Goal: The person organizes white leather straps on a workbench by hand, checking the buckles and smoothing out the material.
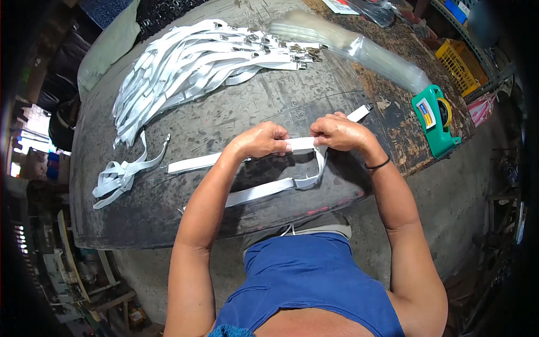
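A white strap (303, 144) is stretched between my two hands above the dark tabletop. My left hand (263, 140) pinches it at one side, fingers closed. On the other side my right hand (343, 133) grips it, fingers bent round it. Past my right hand the strap end carries a metal clip (368, 106). Nearer my body lies another length of white strap (261, 192) with a slider, curving up toward my right hand. A flat white strip (193, 163) extends left from beneath my left wrist.
A large pile of white straps (191, 62) with metal clips lies at the back left. A loose tangled strap (120, 177) rests at the left. Clear plastic sleeves (359, 48) and a green tape dispenser (435, 123) are at the right. A yellow crate (457, 67) stands beyond the table (135, 224).
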Motion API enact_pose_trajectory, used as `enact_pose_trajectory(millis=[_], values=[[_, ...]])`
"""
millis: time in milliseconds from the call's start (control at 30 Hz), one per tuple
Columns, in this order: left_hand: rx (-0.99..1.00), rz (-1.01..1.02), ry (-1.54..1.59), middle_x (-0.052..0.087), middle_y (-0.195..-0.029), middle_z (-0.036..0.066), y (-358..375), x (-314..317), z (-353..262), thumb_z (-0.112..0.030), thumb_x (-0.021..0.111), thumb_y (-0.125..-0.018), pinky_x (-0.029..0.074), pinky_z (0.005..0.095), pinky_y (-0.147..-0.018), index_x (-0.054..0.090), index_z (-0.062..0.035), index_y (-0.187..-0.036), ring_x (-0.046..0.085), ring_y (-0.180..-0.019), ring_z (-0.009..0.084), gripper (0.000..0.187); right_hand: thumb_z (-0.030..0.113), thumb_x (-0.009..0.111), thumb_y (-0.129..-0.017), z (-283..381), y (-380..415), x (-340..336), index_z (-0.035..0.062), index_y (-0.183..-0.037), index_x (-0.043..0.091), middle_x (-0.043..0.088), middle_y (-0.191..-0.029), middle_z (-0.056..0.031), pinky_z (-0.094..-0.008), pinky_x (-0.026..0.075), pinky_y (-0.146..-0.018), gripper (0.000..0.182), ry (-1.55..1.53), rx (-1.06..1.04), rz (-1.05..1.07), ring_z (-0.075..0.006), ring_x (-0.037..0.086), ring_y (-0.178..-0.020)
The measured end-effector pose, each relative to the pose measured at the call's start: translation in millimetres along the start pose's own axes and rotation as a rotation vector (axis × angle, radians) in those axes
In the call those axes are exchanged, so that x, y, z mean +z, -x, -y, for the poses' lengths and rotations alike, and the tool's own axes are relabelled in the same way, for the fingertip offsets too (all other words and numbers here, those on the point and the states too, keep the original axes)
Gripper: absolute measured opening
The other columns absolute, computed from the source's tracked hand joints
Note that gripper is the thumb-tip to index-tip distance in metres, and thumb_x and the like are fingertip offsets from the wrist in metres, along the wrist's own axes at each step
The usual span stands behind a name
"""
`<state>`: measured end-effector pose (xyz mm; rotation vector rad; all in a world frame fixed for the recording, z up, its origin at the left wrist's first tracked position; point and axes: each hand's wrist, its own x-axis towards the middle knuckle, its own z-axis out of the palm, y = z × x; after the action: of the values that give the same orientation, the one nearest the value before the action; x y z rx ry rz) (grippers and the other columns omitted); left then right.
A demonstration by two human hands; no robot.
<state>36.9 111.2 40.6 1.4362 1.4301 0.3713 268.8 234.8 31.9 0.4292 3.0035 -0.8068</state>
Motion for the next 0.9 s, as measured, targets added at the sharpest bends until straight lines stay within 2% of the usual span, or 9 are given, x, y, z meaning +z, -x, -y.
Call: enact_pose_trajectory(millis=[100,200,233,433,667,767,833,900], values=[[0.021,0.015,0.005,0.068,-0.078,0.002,-9,6,-1,-0.024,0.071,-0.092,0.048,0.0284,-0.067,0.070,0.0002,-0.094,0.061,-0.073,0.0098,0.024,0.026,0.066,-0.089,2,-7,-1,0.0037,-0.096,0.064,0.065,-0.085,-0.0179,-0.0448,0.046,-0.076,0.024,-0.137,0.099,0.083,-0.0375,0.065,-0.087],[0.021,0.025,0.047,0.069,-0.079,0.004,-14,11,-5,-0.023,0.071,-0.092,0.049,0.0285,-0.069,0.069,0.0012,-0.095,0.062,-0.074,0.0102,0.025,0.026,0.066,-0.088,7,-10,3,0.0033,-0.095,0.063,0.065,-0.086,-0.0186,-0.0449,0.046,-0.075,0.024,-0.142,0.070,0.060,-0.0389,0.064,-0.086],[0.021,0.027,0.046,0.069,-0.079,0.004,-15,11,-5,-0.023,0.071,-0.092,0.049,0.0285,-0.069,0.069,0.0012,-0.095,0.062,-0.074,0.0102,0.025,0.024,0.065,-0.088,10,-9,0,0.0044,-0.096,0.064,0.067,-0.088,-0.0170,-0.0453,0.044,-0.081,0.022,-0.139,0.125,0.086,-0.0358,0.064,-0.091],[-0.006,0.053,0.036,0.069,-0.079,0.004,-17,11,-7,-0.023,0.070,-0.092,0.050,0.0284,-0.069,0.069,0.0022,-0.095,0.063,-0.075,0.0111,0.025,0.024,0.064,-0.089,5,10,-17,0.0078,-0.099,0.068,0.070,-0.094,-0.0104,-0.0458,0.032,-0.094,0.019,-0.054,0.236,0.152,-0.0286,0.063,-0.100],[0.048,0.072,0.064,0.069,-0.077,0.005,-31,22,-12,-0.022,0.070,-0.091,0.051,0.0285,-0.066,0.069,0.0018,-0.094,0.063,-0.071,0.0125,0.024,0.025,0.063,-0.090,0,9,-10,0.0072,-0.098,0.068,0.069,-0.093,-0.0105,-0.0435,0.035,-0.093,0.020,-0.125,0.161,0.106,-0.0293,0.063,-0.095],[0.062,0.090,0.149,0.069,-0.078,0.005,-32,22,-6,-0.023,0.070,-0.092,0.051,0.0283,-0.067,0.069,0.0015,-0.094,0.063,-0.072,0.0126,0.025,0.025,0.064,-0.090,-4,14,-13,0.0056,-0.096,0.067,0.068,-0.090,-0.0128,-0.0417,0.040,-0.087,0.020,-0.161,0.117,0.074,-0.0303,0.063,-0.091],[0.085,0.095,0.196,0.069,-0.079,0.005,-29,21,-8,-0.023,0.070,-0.092,0.051,0.0282,-0.067,0.069,0.0014,-0.094,0.063,-0.072,0.0126,0.025,0.025,0.063,-0.089,-3,17,-17,0.0050,-0.098,0.068,0.070,-0.091,-0.0157,-0.0449,0.045,-0.087,0.022,-0.249,0.141,0.092,-0.0364,0.065,-0.095],[0.041,0.121,0.127,0.069,-0.081,0.004,-26,17,-11,-0.025,0.071,-0.092,0.050,0.0269,-0.071,0.069,0.0012,-0.095,0.063,-0.076,0.0110,0.026,0.025,0.063,-0.089,-4,17,-16,0.0045,-0.098,0.068,0.070,-0.091,-0.0162,-0.0446,0.045,-0.087,0.023,-0.235,0.138,0.092,-0.0367,0.065,-0.095]])
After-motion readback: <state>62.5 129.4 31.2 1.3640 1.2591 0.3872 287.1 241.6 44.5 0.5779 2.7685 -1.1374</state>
